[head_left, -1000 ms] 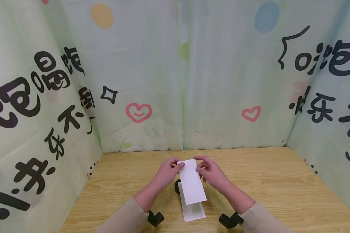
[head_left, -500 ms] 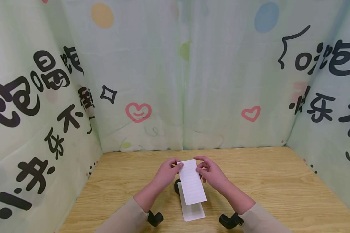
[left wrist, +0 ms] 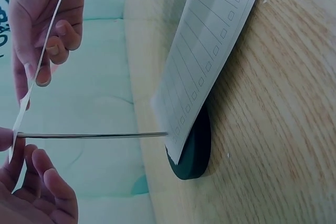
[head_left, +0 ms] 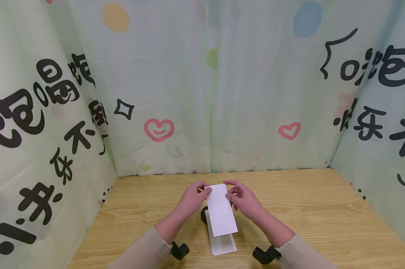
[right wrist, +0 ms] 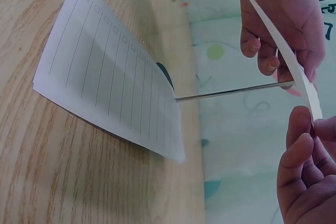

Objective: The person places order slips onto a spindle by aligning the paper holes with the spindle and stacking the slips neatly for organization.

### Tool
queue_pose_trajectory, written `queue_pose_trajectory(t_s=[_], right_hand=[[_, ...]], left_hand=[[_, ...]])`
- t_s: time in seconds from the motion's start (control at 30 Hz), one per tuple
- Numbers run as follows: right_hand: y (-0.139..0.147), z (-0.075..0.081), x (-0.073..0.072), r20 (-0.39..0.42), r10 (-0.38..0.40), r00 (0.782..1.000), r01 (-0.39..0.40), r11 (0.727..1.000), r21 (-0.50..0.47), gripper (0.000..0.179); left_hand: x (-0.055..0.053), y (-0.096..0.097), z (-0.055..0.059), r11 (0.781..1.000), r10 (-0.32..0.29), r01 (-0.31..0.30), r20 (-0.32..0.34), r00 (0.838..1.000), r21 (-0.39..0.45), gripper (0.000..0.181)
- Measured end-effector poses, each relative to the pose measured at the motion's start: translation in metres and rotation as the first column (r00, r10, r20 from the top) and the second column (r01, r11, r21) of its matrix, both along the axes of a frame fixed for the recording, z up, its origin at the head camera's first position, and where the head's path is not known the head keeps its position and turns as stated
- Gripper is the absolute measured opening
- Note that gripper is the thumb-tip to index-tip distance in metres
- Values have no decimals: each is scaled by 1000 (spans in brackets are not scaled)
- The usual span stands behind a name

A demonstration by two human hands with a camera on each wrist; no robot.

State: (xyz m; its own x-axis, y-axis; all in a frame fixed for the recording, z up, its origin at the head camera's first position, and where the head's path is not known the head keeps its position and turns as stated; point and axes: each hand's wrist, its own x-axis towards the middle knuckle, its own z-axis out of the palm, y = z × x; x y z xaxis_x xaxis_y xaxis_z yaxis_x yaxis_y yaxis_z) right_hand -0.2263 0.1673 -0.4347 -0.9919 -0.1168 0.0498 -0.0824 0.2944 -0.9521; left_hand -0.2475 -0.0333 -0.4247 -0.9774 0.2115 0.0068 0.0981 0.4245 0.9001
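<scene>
A lined white paper sheet [head_left: 222, 213] hangs tilted between both hands. My left hand [head_left: 193, 198] pinches its upper left corner, thumb on the front face. On the upper right edge, my right hand [head_left: 244, 198] pinches the same sheet between thumb and fingers. A paper spike stands below it. Its thin metal rod [left wrist: 94, 136] meets the sheet close to the fingers, as both wrist views show. More lined sheets [head_left: 224, 244] sit low on the rod, slanting over the round black base [left wrist: 191, 156]. In the head view the held sheet hides the rod.
The wooden table [head_left: 306, 209] extends to both sides of the hands. Printed curtains [head_left: 256, 93] close it in at the back and sides. Black wrist mounts [head_left: 180, 252] sit at both sleeve cuffs.
</scene>
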Motion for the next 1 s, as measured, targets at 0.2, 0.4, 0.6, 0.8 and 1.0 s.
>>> queue_pose_trajectory(t_s=[0.2, 0.4, 0.6, 0.8, 1.0], right_hand=[[0, 1, 0, 6, 8, 1000, -8, 1000, 3, 43], [1, -1, -1, 6, 4, 1000, -4, 1000, -5, 43], [1, -3, -2, 4, 4, 1000, -4, 1000, -1, 43], [1, -2, -3, -1, 11, 1000, -11, 1000, 8, 42], [0, -2, -2, -2, 26, 1000, -26, 1000, 15, 42]], left_hand=[[0, 1, 1, 1000, -4, 4, -5, 1000, -10, 15], [-2, 1, 0, 1000, -20, 20, -3, 1000, 0, 15], [-3, -3, -7, 998, -29, 27, 36, 999, 58, 18], [-4, -6, -11, 997, -22, 19, 36, 999, 76, 20], [-3, -6, -12, 998, -17, 16, 16, 1000, 64, 19]])
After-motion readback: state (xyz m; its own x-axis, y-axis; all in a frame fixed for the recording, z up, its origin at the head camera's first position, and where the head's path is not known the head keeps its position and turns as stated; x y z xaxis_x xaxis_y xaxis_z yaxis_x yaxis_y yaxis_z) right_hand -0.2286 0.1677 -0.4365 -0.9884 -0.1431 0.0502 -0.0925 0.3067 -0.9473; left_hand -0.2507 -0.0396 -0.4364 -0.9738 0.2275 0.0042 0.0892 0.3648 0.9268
